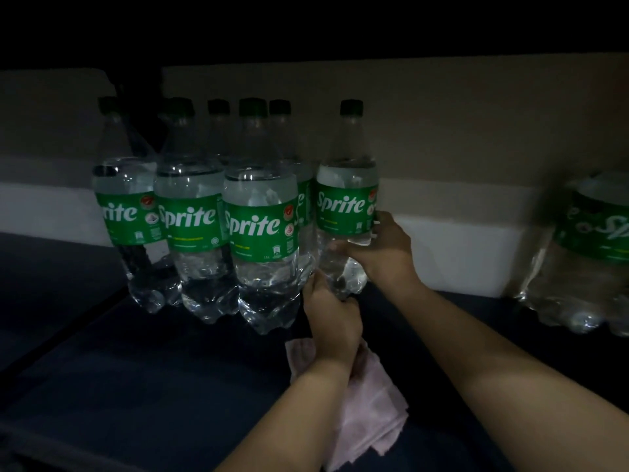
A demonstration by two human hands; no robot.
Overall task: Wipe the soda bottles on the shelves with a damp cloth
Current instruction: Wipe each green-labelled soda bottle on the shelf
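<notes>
Several clear Sprite bottles with green labels and caps stand on a dark shelf (136,386). The rightmost bottle (345,206) of the group stands a little apart from the others. My right hand (381,248) grips its lower body from the right. My left hand (332,318) holds its base from the front. A folded pink cloth (371,413) lies on the shelf under my left forearm, partly hidden by it. Neither hand holds the cloth.
Three front bottles (262,229) stand close to the left of the held one, with more behind them. A shrink-wrapped pack of Sprite bottles (585,260) sits at the far right. A pale wall with a white ledge (459,240) runs behind. The scene is dim.
</notes>
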